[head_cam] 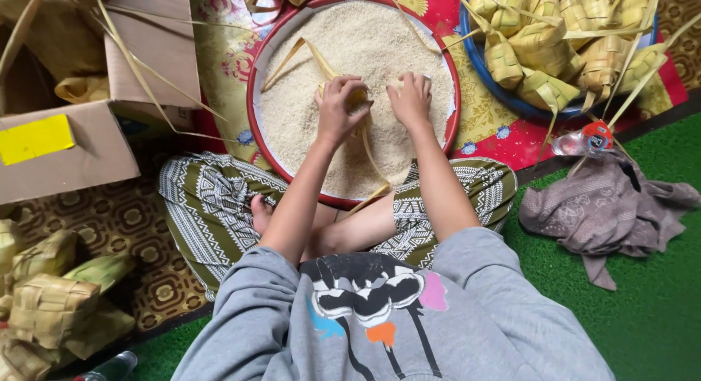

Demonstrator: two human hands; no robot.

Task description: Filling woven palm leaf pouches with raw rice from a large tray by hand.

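While over rice [350, 52], both hands [372, 103] w/ pouch [358, 98]

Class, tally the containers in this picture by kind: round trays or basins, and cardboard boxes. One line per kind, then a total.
Red-rimmed round tray of rice: 1
Blue-rimmed round basin of woven leaf pouches: 1
Cardboard box: 1
Total: 3

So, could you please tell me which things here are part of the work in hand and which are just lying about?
In use:
- left hand and right hand on a woven leaf pouch
- red-rimmed tray of rice
- blue basin of woven pouches

Lying about:
- cardboard box
- crumpled cloth
- small plastic cup
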